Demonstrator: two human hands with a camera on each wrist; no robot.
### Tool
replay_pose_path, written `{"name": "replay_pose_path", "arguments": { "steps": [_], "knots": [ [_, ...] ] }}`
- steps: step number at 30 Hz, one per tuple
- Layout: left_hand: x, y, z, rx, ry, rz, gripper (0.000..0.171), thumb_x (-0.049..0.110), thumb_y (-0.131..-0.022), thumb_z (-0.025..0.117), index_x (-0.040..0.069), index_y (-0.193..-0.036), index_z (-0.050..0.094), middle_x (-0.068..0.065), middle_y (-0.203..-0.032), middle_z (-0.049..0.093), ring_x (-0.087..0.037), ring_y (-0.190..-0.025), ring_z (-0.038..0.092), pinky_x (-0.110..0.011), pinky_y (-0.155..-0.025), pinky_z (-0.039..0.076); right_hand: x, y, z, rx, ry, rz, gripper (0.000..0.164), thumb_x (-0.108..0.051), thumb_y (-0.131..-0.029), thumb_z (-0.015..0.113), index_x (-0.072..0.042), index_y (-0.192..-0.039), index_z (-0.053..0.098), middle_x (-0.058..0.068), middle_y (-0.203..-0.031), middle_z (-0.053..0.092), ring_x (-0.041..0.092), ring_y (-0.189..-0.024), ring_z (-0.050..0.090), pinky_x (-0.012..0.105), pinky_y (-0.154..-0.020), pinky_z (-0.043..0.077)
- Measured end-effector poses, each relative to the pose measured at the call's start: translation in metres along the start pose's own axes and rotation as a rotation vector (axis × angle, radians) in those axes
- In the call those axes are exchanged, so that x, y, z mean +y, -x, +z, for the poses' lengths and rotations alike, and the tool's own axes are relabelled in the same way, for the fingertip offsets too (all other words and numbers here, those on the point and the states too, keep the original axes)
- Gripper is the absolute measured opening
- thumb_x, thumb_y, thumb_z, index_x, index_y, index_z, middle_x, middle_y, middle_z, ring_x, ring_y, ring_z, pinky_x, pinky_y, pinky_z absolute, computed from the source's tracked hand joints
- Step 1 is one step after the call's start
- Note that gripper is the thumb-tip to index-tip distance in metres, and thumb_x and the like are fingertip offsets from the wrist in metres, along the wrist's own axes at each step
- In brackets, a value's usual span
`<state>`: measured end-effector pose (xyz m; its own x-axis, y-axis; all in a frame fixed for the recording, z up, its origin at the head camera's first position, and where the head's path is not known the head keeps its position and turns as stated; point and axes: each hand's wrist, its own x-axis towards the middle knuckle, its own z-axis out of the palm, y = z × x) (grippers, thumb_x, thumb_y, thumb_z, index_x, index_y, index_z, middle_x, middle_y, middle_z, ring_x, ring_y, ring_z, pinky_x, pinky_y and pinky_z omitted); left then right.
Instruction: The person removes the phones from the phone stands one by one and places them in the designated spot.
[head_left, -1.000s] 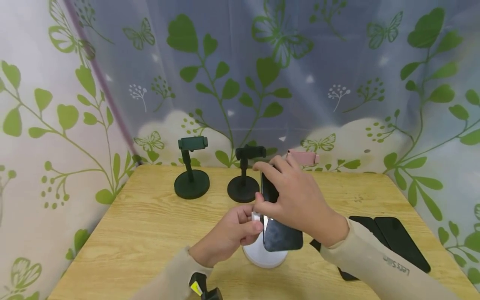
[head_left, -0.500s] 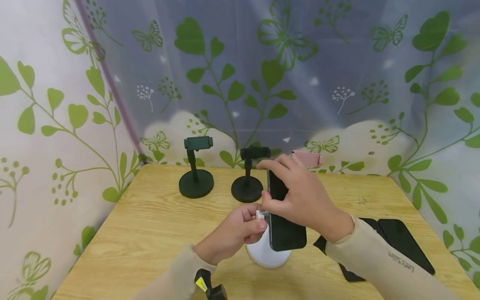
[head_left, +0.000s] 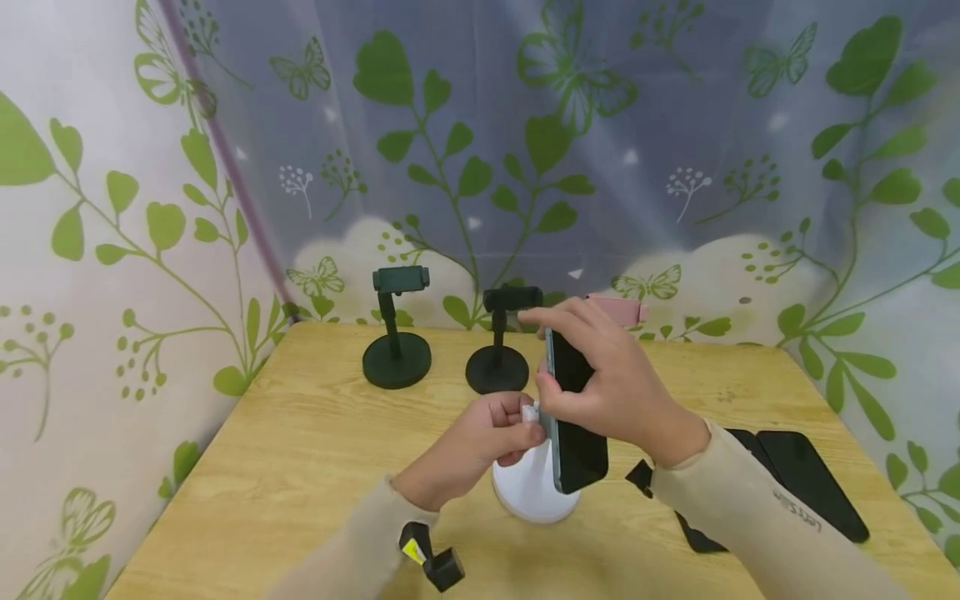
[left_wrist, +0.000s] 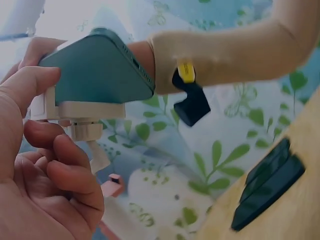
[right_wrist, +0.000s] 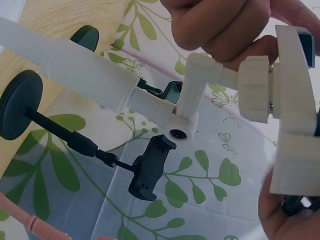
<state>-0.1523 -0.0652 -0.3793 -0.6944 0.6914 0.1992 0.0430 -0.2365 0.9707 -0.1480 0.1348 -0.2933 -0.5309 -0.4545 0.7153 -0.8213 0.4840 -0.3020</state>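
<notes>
A white phone stand (head_left: 525, 492) stands mid-table, and its clamp (left_wrist: 90, 109) lies along the edge of a teal-backed phone (left_wrist: 97, 72). My left hand (head_left: 480, 442) pinches one end of that clamp between thumb and curled fingers. From the other side my right hand (head_left: 618, 387) grips the phone by its edges, its dark screen (head_left: 585, 454) partly covered by the palm. Seen from the right wrist, the clamp (right_wrist: 295, 115) runs upright beside the stand's white joint (right_wrist: 192, 95). How far the phone sits inside the clamp is hidden.
Behind the hands are a dark green phone stand (head_left: 397, 358), a black one (head_left: 497, 367) and a pink one (head_left: 618, 311). Dark phones (head_left: 813, 483) lie at the right, partly under the right sleeve. A patterned cloth (head_left: 465, 125) hangs behind the table.
The phone has turned more edge-on to the head view, showing its teal side. Both hands have shifted slightly right with it, and the head view has moved a little.
</notes>
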Motion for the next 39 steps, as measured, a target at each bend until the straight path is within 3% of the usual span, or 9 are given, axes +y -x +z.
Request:
{"name": "replay_pose_path", "arguments": {
  "steps": [3,8,12,15,19,23,28,34,39],
  "knots": [
    [0.005,-0.002,-0.001,0.014,-0.074,0.003,0.026,0.031,-0.097,0.071,0.01,-0.09,0.058,0.007,-0.062,0.044,-0.009,-0.057,0.039,-0.024,-0.058,0.035,0.0,0.0,-0.001,0.022,-0.035,-0.045,0.056,-0.011,-0.084,0.066,-0.015,-0.14,0.063,0.0,-0.117,0.064,0.014,-0.097,0.056,0.03,-0.079,0.044],
    [0.008,-0.003,-0.007,-0.016,-0.119,0.014,0.043,0.045,-0.095,0.076,0.005,-0.095,0.059,0.004,-0.067,0.047,-0.011,-0.06,0.042,-0.025,-0.058,0.036,0.001,0.001,0.001,0.093,-0.09,-0.147,0.055,-0.009,-0.083,0.063,-0.007,-0.138,0.063,0.008,-0.117,0.065,0.022,-0.105,0.061,0.031,-0.091,0.047],
    [0.01,-0.007,-0.011,-0.034,-0.156,0.02,0.054,0.053,-0.09,0.078,0.003,-0.098,0.06,0.004,-0.072,0.049,-0.011,-0.063,0.042,-0.025,-0.059,0.036,0.001,-0.001,0.001,0.181,-0.122,-0.266,0.048,-0.017,-0.09,0.06,0.002,-0.134,0.062,0.016,-0.116,0.064,0.028,-0.104,0.06,0.033,-0.094,0.045],
    [0.012,-0.009,-0.017,-0.04,-0.199,0.02,0.052,0.051,-0.09,0.078,0.004,-0.097,0.059,0.004,-0.074,0.049,-0.01,-0.063,0.041,-0.024,-0.059,0.036,-0.002,-0.005,0.0,0.262,-0.145,-0.349,0.044,-0.023,-0.095,0.058,0.006,-0.129,0.063,0.02,-0.116,0.062,0.031,-0.103,0.058,0.031,-0.092,0.047],
    [0.022,-0.012,-0.025,-0.056,-0.338,0.046,0.04,0.041,-0.092,0.079,0.006,-0.095,0.059,0.001,-0.075,0.052,-0.011,-0.065,0.045,-0.024,-0.06,0.038,-0.014,-0.01,-0.004,0.4,-0.174,-0.456,0.038,-0.02,-0.097,0.061,0.006,-0.125,0.065,0.023,-0.114,0.062,0.032,-0.1,0.057,0.03,-0.092,0.05],
    [0.035,-0.014,-0.027,-0.062,-0.461,0.07,0.036,0.034,-0.092,0.081,0.009,-0.105,0.059,-0.003,-0.087,0.059,-0.015,-0.076,0.056,-0.026,-0.065,0.049,-0.03,-0.008,-0.012,0.541,-0.118,-0.544,0.034,-0.021,-0.097,0.062,0.003,-0.12,0.068,0.023,-0.105,0.062,0.033,-0.097,0.056,0.034,-0.098,0.047],
    [0.044,-0.01,-0.024,-0.071,-0.551,0.1,0.04,0.029,-0.094,0.08,0.015,-0.125,0.06,-0.003,-0.101,0.065,-0.019,-0.091,0.067,-0.036,-0.073,0.06,-0.043,0.011,-0.016,0.611,0.024,-0.573,0.032,-0.027,-0.098,0.063,0.0,-0.113,0.07,0.021,-0.093,0.062,0.033,-0.088,0.056,0.033,-0.09,0.048],
    [0.049,-0.008,-0.02,-0.067,-0.665,0.189,0.033,0.018,-0.093,0.08,0.02,-0.122,0.065,0.003,-0.093,0.066,-0.012,-0.086,0.069,-0.034,-0.069,0.06,-0.036,0.041,-0.014,0.645,0.111,-0.552,0.031,-0.029,-0.098,0.064,0.001,-0.107,0.07,0.019,-0.089,0.063,0.032,-0.081,0.056,0.032,-0.081,0.049],
    [0.049,-0.008,-0.021,-0.056,-0.705,0.206,0.034,0.018,-0.092,0.082,0.021,-0.121,0.066,0.005,-0.09,0.063,-0.01,-0.085,0.069,-0.032,-0.068,0.058,-0.009,0.076,-0.012,0.564,0.115,-0.467,0.032,-0.026,-0.099,0.064,0.004,-0.106,0.071,0.019,-0.09,0.064,0.031,-0.08,0.053,0.029,-0.082,0.045]
  ]
}}
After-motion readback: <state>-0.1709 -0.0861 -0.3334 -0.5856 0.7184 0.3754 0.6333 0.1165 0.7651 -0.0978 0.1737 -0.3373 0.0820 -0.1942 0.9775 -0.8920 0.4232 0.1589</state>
